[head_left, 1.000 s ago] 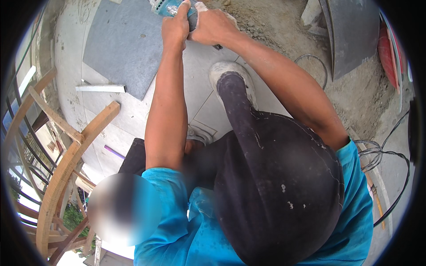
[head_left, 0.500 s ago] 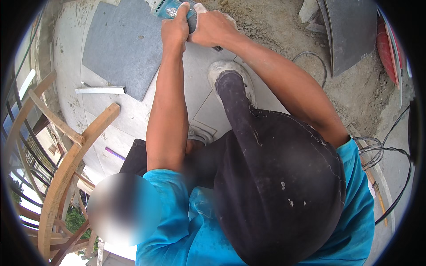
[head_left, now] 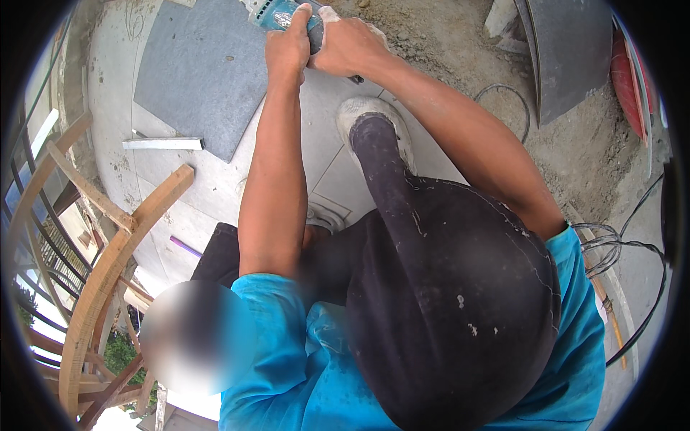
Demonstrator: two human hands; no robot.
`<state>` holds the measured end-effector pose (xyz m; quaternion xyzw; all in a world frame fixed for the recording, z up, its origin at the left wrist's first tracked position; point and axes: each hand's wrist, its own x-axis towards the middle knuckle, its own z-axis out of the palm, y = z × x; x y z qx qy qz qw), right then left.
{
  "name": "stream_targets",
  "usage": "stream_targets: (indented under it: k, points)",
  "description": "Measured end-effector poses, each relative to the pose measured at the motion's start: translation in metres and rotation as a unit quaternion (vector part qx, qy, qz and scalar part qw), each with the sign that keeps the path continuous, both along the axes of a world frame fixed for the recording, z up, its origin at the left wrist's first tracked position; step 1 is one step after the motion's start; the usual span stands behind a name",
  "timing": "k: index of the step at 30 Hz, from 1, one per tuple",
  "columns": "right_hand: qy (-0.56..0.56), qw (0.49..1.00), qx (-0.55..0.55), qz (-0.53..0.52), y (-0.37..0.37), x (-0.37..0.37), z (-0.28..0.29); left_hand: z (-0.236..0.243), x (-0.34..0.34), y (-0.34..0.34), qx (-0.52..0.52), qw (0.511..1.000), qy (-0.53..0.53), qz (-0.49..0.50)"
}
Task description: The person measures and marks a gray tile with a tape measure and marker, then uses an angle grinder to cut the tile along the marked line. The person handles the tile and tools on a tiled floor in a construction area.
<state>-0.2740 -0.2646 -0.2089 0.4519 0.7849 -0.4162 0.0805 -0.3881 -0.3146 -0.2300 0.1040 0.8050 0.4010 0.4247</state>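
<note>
Both of my hands are at the top edge, arms stretched out, closed round a teal power tool (head_left: 275, 14) with a vented housing and a dark grip. My left hand (head_left: 290, 49) wraps the tool from the left, its thumb lying along the top. From the right my right hand (head_left: 350, 44) grips the dark part, its fingers dusted white. A small dark end of the tool (head_left: 356, 79) pokes out below my right wrist. The front of the tool is cut off by the picture's edge. Beneath and left of it lies a large grey tile (head_left: 198, 79).
A white metal strip (head_left: 164, 144) and a purple stick (head_left: 185, 246) lie on the pale tiled floor (head_left: 323, 108). Curved wooden framing (head_left: 108, 280) stands at left. Sandy soil (head_left: 445, 72), leaning dark sheets (head_left: 568, 65) and coiled black cable (head_left: 611, 244) are at right.
My hands and the power tool have shifted very slightly to the right. The hold is the same, and the things around have barely moved in view.
</note>
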Motion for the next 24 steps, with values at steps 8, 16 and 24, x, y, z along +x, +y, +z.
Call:
stream_targets:
  k: [8,16,24]
  points:
    - [0.005,1.000,0.001,0.004,-0.002,0.006,0.003,0.001,0.004,-0.003,-0.010,1.000,0.010,-0.008]
    - [0.003,1.000,-0.016,0.004,-0.001,0.010,0.007,-0.001,0.007,-0.006,-0.005,1.000,0.015,-0.011]
    - [0.018,1.000,-0.009,-0.003,-0.004,0.015,-0.002,-0.003,0.010,-0.008,-0.007,1.000,0.019,-0.012]
